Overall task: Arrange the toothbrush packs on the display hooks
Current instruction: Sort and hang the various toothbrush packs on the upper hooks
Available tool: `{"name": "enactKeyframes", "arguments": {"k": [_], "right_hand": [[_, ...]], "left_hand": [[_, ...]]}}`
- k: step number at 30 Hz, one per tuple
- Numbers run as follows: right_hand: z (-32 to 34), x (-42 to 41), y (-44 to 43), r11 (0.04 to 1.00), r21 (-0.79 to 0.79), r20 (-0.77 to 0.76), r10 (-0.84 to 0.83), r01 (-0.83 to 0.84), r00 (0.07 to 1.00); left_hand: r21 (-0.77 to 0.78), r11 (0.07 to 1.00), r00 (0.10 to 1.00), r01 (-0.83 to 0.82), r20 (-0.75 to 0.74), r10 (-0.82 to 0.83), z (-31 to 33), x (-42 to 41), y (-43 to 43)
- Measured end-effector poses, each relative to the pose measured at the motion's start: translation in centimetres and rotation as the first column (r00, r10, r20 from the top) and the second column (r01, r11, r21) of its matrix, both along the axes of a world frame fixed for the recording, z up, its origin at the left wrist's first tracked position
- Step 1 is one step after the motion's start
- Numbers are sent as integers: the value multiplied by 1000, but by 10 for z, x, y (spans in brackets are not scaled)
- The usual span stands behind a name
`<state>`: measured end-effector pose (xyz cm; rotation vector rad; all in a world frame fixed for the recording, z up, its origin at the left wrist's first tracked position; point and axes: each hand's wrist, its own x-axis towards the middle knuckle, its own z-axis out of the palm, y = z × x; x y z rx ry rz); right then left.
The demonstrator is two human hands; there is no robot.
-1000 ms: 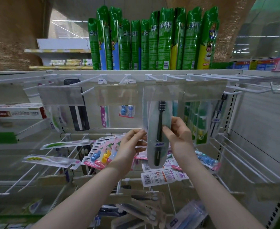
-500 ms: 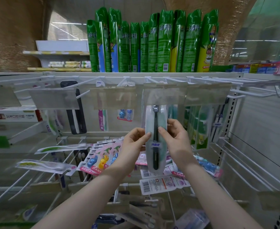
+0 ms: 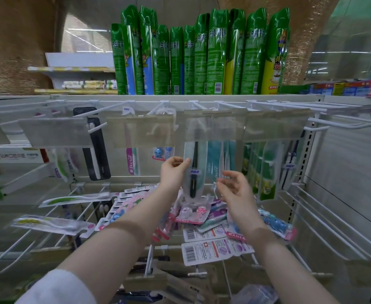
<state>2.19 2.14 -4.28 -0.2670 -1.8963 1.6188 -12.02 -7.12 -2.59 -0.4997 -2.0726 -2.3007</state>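
The left hand [image 3: 173,173] pinches the left edge of a long clear blister pack holding a black toothbrush [image 3: 198,160], thumb and fingertips closed on the thin plastic rim. The right hand [image 3: 235,190] hovers just beside the pack, apart from it, its fingers loosely spread and holding nothing. The pack hangs upright in the upper row. Its top is hidden behind a cloudy transparent price strip [image 3: 215,126] at the front of a white wire hook [image 3: 198,106], so the view cannot tell whether its hang hole is seated on the wire.

That is the main risk. If the hole is only partly on, letting go would likely drop the pack onto the loose heap of pink and purple carded packs [image 3: 204,227] lying across the lower wire prongs. The blister looks smooth and glossy, so a one-sided pinch could also slip or let the pack swing against the teal packs [image 3: 215,159] hanging just beside it. The heap itself lies unevenly on thin round rods with gaps between them, and a knock could probably slide flat cards through.
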Motion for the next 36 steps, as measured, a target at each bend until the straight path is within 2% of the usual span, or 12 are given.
{"name": "enactKeyframes", "arguments": {"k": [6,17,28,31,36], "right_hand": [[-5,0,4,1000,4,22,-7,7,1000],[-12,12,6,1000,-2,77,-6,7,997],[-15,33,12,1000,8,38,-2,2,999],[-16,36,15,1000,5,28,-13,13,1000],[-18,44,26,998,41,12,-40,40,999]], "left_hand": [[-68,997,999,-47,-18,46,1,-13,4],[-204,969,983,-141,-148,112,-7,-5,5],[-176,956,970,-236,-105,220,-21,14,-22],[-195,957,971,-214,-153,185,-22,23,-29],[-318,934,960,-162,-269,75,-30,55,-31]]}}
